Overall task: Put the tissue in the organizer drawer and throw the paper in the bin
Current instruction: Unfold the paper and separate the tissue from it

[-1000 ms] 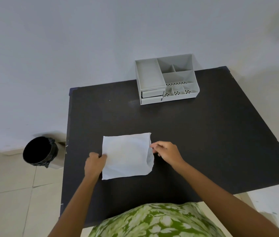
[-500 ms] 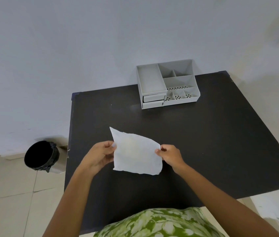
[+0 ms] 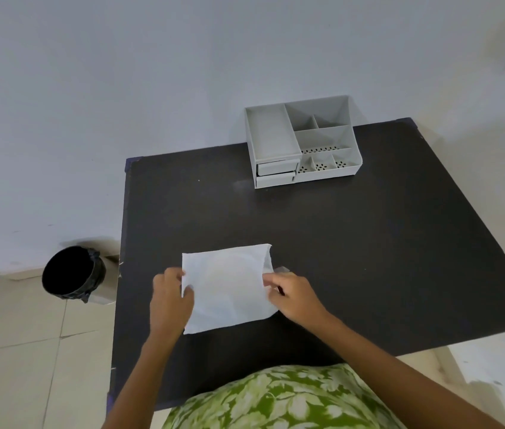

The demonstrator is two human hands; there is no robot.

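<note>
A white tissue sheet [image 3: 229,286] lies flat on the black table [image 3: 353,249] near its front edge. My left hand [image 3: 170,300] pinches the sheet's left edge, thumb on top. My right hand [image 3: 291,297] grips its right edge, where a small flap is folded up. A grey organizer [image 3: 303,144] stands at the table's back, with two small shut drawers [image 3: 276,173] at its lower left front. A black-lined bin [image 3: 73,275] stands on the floor to the left of the table. I cannot tell a separate paper from the tissue.
The organizer has several open compartments on top, some with perforated floors. A pale wall runs behind the table. Tiled floor lies to the left, beside the bin. My green patterned clothing shows at the bottom edge.
Half a second ago both hands held the sheet lifted and tilted above the table. Now it lies flat on the surface again, still held at both side edges.
</note>
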